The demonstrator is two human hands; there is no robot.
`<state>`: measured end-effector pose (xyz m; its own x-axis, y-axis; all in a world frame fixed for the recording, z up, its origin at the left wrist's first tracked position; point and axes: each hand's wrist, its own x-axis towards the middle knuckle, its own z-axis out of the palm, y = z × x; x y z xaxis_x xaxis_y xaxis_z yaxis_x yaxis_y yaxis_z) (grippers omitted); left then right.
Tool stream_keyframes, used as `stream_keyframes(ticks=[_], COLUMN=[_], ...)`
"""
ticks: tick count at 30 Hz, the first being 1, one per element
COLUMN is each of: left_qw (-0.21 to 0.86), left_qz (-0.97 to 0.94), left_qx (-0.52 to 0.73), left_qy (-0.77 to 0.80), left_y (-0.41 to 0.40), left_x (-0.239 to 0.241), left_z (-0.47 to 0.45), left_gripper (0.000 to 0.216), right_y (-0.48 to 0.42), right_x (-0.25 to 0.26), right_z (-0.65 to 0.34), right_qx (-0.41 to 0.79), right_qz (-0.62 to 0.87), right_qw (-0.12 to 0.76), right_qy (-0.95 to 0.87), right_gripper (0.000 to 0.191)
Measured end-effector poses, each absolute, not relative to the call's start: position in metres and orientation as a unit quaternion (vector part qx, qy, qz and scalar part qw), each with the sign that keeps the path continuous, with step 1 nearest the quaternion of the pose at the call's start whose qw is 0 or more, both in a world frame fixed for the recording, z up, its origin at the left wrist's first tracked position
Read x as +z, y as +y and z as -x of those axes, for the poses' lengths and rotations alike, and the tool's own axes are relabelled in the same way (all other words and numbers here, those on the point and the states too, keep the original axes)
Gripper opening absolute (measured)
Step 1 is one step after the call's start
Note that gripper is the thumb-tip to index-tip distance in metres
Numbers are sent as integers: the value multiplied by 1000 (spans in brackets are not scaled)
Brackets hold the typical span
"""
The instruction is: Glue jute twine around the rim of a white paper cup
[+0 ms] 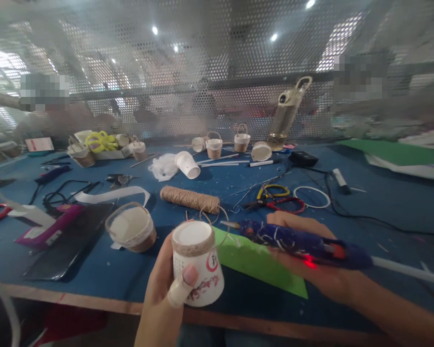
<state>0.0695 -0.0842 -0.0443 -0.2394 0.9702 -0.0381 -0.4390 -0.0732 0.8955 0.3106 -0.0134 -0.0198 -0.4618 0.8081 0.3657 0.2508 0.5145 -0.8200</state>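
My left hand (169, 284) is closed around an upside-down paper cup (202, 277) printed with red blossoms. Brown twine (193, 248) is wound in a band near the cup's raised base, and a loose strand runs back to the twine spool (190, 198). The thumb wears a pale wrap. In my right hand (311, 260) is a blue hot glue gun (292, 241) with a glue stick out of its rear and a red light lit. Its nozzle points left, close to the cup but apart from it. Beneath lies a green sheet (260, 265).
A small twine-trimmed basket (132, 229) stands left of the cup. Yellow-handled pliers (273, 191) and red-handled ones (287, 206) lie behind the glue gun. More small baskets (214, 147), a white cup (188, 165) and a water bottle (284, 118) line the back, before a perforated screen.
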Motion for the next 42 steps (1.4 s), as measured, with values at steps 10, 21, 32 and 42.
stream_keyframes(ticks=[10,21,32,42], left_qw=[566,570,557,571], left_qz=[-425,-377,-348,-359], left_qx=[589,599,602,591], left_qy=[390,416,454,443], left_y=[-88,-87,-87,-86], left_x=[-44,-41,-42,-39], left_z=[-68,-68,-70,-68], left_gripper=[49,55,60,62], right_y=[-20,-24,-22,-20], right_x=[-23,-25,-18,-15], right_z=[-295,-290,-292,-286], right_qx=[398,507,535,621], right_qz=[347,341,338,339], right_qw=[465,417,437,412], right_qy=[-710,-673,-639,-574], right_gripper=[23,24,30,37])
